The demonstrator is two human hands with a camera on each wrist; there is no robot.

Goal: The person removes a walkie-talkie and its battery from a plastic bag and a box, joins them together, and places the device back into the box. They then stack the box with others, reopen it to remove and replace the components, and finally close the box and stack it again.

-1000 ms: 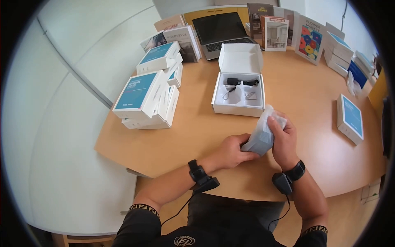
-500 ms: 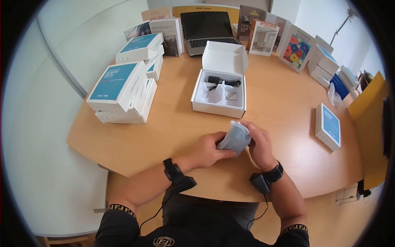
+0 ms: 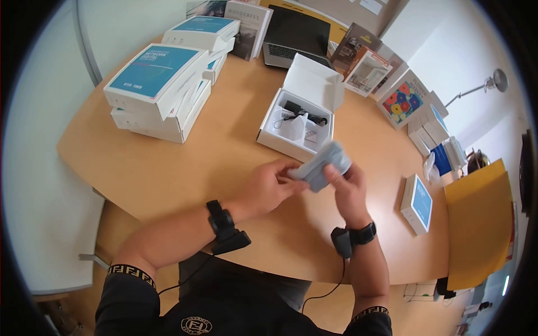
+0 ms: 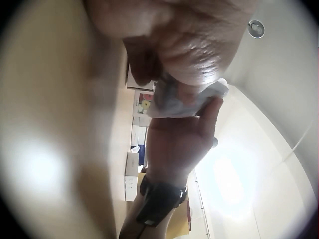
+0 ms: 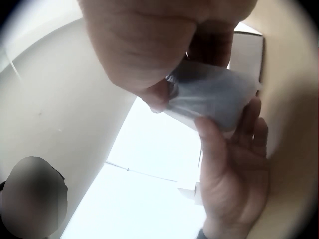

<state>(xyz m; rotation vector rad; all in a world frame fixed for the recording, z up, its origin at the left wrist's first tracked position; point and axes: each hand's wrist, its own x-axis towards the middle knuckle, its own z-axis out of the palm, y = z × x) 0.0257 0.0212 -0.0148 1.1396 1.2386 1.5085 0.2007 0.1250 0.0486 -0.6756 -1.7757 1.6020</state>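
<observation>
In the head view, a small grey block in a translucent bag [image 3: 322, 171] is held above the table between both hands. My left hand [image 3: 263, 189] pinches its left end between thumb and fingers. My right hand [image 3: 350, 193] grips the other end, thumb across the near face. The right wrist view shows the milky bag [image 5: 214, 97] with the dark block showing through it. Just beyond the hands stands a white box [image 3: 291, 148], lid tipped back. Inside its moulded tray lies a black adapter with cable [image 3: 305, 112].
Stacked white boxes with blue tops [image 3: 151, 73] stand at the left. A laptop [image 3: 297, 33] and upright books [image 3: 403, 101] line the back. One more boxed item [image 3: 417, 204] lies at the right, near a yellow panel [image 3: 479, 224] by the table's edge.
The head view has swung right and tilted. In the hands, the bagged block has turned, its right end now higher; my right thumb has moved across its face, and my left hand has shifted to its end.
</observation>
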